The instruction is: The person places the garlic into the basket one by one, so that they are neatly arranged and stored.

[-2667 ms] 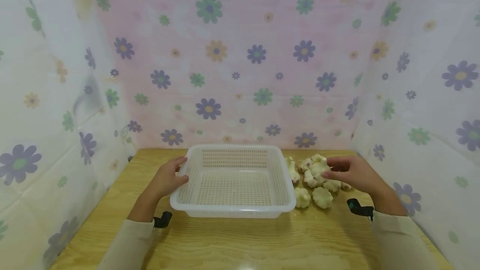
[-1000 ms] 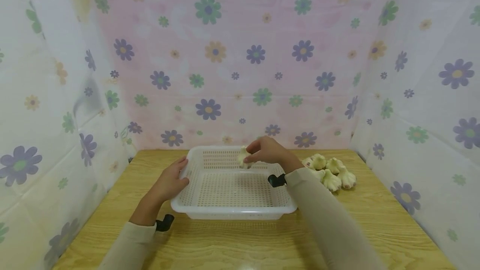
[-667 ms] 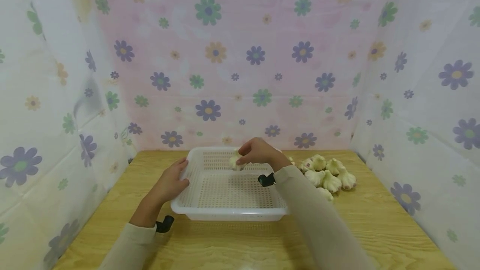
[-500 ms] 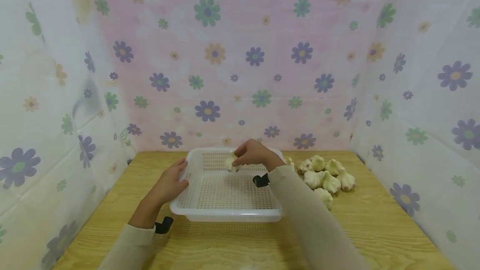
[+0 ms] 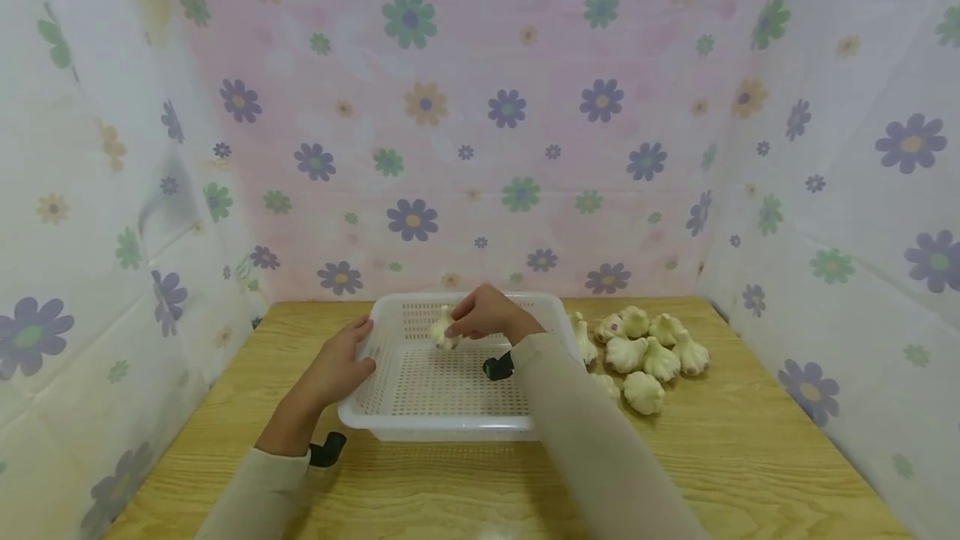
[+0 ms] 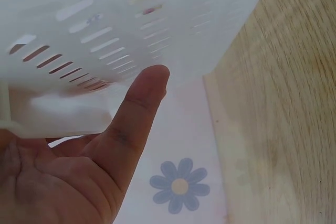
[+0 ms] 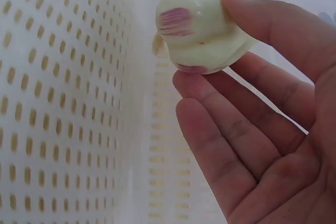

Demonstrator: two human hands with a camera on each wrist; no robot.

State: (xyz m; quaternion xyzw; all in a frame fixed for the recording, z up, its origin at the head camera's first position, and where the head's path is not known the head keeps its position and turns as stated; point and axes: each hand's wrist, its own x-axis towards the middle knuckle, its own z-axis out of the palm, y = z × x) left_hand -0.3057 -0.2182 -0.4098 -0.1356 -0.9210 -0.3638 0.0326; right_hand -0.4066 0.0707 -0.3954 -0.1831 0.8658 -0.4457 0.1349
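My left hand (image 5: 340,363) holds the left rim of a white perforated plastic basket (image 5: 457,423). In the left wrist view the thumb (image 6: 137,114) lies against the slotted wall, and the other fingers are partly hidden behind the rim. Inside the basket, toward its back left, my right hand (image 5: 487,313) pinches a garlic bulb (image 5: 442,330) between thumb and fingers. Purple streaks mark this bulb (image 7: 202,24) in the right wrist view, where the right hand (image 7: 273,114) has its lower fingers loosely bent. Whether the bulb touches the basket floor, I cannot tell.
Several more garlic bulbs (image 5: 660,359) lie heaped on the wooden table (image 5: 750,440), right of the basket. The right forearm (image 5: 592,432) crosses the basket's right front corner. Flowered cloth (image 5: 480,123) walls the table at the back and sides.
From the heap on the right, my right hand has carried a garlic bulb left into the basket. It has lately moved further left and slightly lower. My left hand stays at the rim.
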